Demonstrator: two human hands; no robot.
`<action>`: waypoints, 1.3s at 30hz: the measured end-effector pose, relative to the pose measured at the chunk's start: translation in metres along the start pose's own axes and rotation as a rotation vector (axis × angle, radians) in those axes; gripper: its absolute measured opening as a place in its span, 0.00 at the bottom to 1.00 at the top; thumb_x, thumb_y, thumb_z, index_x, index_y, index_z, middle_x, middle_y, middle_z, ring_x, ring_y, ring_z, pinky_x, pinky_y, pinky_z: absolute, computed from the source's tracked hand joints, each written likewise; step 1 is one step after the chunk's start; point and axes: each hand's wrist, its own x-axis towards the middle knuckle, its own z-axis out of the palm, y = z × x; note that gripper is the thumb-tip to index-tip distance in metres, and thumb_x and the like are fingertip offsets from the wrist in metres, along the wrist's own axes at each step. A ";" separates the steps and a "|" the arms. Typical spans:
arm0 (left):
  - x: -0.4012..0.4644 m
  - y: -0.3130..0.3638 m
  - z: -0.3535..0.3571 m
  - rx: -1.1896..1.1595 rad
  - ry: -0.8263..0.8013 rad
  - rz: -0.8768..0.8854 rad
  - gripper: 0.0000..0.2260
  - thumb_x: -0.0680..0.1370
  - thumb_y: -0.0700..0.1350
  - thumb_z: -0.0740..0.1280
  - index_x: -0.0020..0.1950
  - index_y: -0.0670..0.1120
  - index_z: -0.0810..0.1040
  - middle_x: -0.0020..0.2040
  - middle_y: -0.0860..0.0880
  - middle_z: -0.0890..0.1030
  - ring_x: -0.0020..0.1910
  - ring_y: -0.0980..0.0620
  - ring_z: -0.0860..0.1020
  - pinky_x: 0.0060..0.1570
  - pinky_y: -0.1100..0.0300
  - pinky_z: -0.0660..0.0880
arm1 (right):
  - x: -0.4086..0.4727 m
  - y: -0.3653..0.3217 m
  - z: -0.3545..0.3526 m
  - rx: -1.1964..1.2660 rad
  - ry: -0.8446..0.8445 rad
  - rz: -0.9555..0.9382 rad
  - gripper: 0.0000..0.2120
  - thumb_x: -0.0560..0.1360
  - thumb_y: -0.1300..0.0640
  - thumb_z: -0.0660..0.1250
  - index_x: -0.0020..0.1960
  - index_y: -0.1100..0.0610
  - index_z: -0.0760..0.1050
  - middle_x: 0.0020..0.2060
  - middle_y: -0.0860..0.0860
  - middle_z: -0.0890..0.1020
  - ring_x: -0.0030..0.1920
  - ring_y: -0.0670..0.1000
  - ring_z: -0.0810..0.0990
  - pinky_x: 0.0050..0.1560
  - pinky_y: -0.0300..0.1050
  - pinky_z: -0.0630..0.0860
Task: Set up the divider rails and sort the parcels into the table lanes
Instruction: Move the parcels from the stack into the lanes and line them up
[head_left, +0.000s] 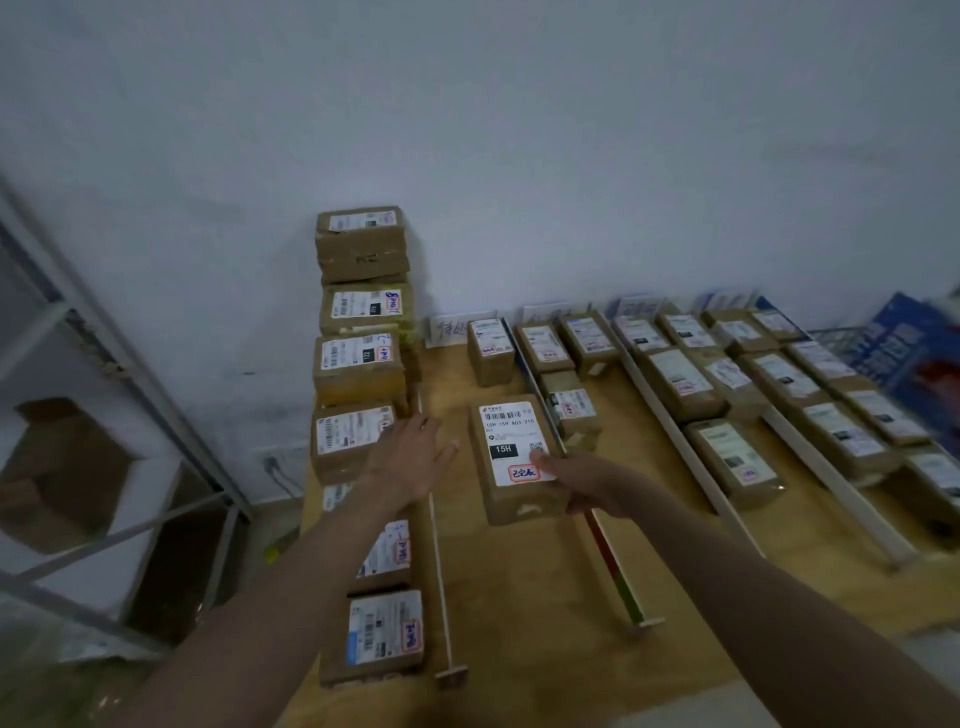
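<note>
Brown parcels, white labels, a pale wood table.

The parcel (514, 460) under my right hand (582, 483) is brown cardboard with a white label, black barcode, a black block and a red-outlined stamp. The stacked parcels (361, 332) at my left share that brown, some labels marked in blue and red. The table (524, 613) is light yellowish wood; one divider rail (615, 571) shows red and green, another (441, 571) is white. The wall (467, 130) is greyish white.

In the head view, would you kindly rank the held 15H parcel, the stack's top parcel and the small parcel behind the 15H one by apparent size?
1. 15H parcel, nearest the camera.
2. Top parcel.
3. Small parcel, farther off, so its true size is unsure.
</note>
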 end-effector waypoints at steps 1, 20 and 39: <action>0.004 0.011 0.003 0.010 0.001 0.018 0.26 0.83 0.61 0.51 0.75 0.47 0.66 0.72 0.45 0.70 0.70 0.45 0.70 0.70 0.49 0.67 | -0.004 0.004 -0.008 0.019 0.026 0.002 0.21 0.80 0.42 0.63 0.62 0.58 0.75 0.53 0.54 0.84 0.53 0.55 0.84 0.58 0.53 0.80; 0.071 0.210 0.057 0.037 -0.006 0.108 0.24 0.83 0.59 0.52 0.73 0.47 0.68 0.69 0.47 0.73 0.68 0.47 0.71 0.69 0.53 0.64 | 0.000 0.113 -0.195 0.129 0.286 0.050 0.24 0.79 0.40 0.63 0.62 0.58 0.77 0.54 0.52 0.83 0.53 0.53 0.82 0.56 0.50 0.80; 0.124 0.448 0.129 0.081 -0.062 0.029 0.23 0.83 0.57 0.53 0.69 0.44 0.72 0.67 0.46 0.74 0.66 0.46 0.72 0.69 0.52 0.65 | 0.002 0.259 -0.424 0.117 0.547 -0.007 0.17 0.79 0.47 0.66 0.61 0.58 0.76 0.50 0.50 0.83 0.51 0.51 0.82 0.54 0.49 0.81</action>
